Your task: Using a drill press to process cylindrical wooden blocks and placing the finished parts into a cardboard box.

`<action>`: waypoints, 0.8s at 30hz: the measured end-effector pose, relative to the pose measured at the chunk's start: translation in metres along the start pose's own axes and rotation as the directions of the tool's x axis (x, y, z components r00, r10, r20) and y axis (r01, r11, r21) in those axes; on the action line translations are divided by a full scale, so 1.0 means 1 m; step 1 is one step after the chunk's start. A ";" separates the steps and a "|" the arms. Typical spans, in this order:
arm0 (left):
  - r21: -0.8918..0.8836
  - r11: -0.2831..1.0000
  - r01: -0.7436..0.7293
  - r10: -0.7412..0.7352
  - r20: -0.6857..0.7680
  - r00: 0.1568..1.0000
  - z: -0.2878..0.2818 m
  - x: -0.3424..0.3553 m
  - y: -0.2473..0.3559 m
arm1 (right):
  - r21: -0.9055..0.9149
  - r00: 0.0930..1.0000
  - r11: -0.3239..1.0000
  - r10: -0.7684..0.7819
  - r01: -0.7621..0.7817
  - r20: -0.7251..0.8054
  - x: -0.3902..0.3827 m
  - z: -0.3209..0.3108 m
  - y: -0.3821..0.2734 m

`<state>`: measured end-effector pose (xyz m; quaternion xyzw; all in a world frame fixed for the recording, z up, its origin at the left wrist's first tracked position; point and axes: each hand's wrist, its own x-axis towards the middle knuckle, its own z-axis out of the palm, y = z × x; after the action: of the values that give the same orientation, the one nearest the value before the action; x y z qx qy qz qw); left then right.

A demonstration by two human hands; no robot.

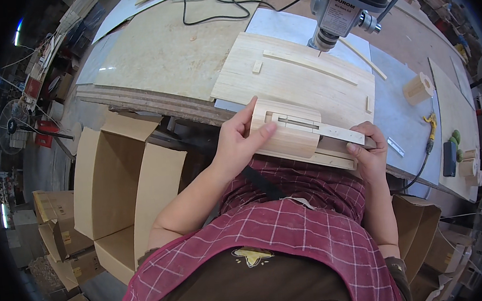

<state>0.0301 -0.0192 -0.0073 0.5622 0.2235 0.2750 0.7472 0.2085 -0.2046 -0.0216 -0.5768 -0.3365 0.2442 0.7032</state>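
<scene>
A person in a maroon checked apron works at the front edge of a workbench (151,61), seen from above. At that edge, close to the body, is a pale, rounded wooden block (292,141) with a long slot in its upper face. The left hand (240,140) clasps its left end, thumb pressed on top and fingers behind, seemingly to steady it. The right hand (372,153) pinches the outer end of a flat, pale bar marked with small dots (343,134), with the thumb on the near side; the bar runs in line with the slot, probably because its straight shape suits that opening. Whether the block rests on the pale wooden ledge (331,158) just below it cannot be told. Behind it lies a broad, pale wooden board (236,83), bearing a long, thin wooden strip (310,67) and two short pieces, perhaps as stops. A grey drill press with a red-knobbed lever (322,38) overhangs the board's far right corner. Toward the workbench's right edge stand a pale wooden cylinder (417,90) and a yellow-and-black air gun (431,131). A large, open cardboard box (109,182) sits below the left front edge.
</scene>
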 end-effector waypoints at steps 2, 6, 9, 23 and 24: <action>0.230 0.971 -0.063 0.035 0.123 0.992 0.004 0.003 0.007 | -0.074 0.998 0.995 -0.063 0.063 0.001 0.004 0.001 -0.002; 0.435 0.896 -0.087 0.057 0.081 0.995 0.007 0.010 -0.005 | -0.115 0.998 0.991 -0.061 0.062 0.010 0.012 0.001 -0.005; 0.520 0.849 -0.090 0.062 0.072 0.995 0.008 0.016 -0.005 | -0.122 0.996 0.989 -0.087 0.086 -0.003 0.013 -0.001 -0.002; 0.659 0.740 -0.137 0.063 0.134 0.989 0.018 0.050 -0.010 | -0.173 0.988 0.981 -0.104 0.083 -0.112 0.032 -0.020 0.017; 0.661 0.735 -0.147 0.059 0.154 0.986 0.020 0.057 -0.013 | -0.174 0.989 0.981 -0.106 0.086 -0.106 0.037 -0.025 0.019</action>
<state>0.0876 0.0014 -0.0159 0.8204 0.2296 0.1822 0.4909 0.2521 -0.1893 -0.0360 -0.6305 -0.3425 0.1470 0.6809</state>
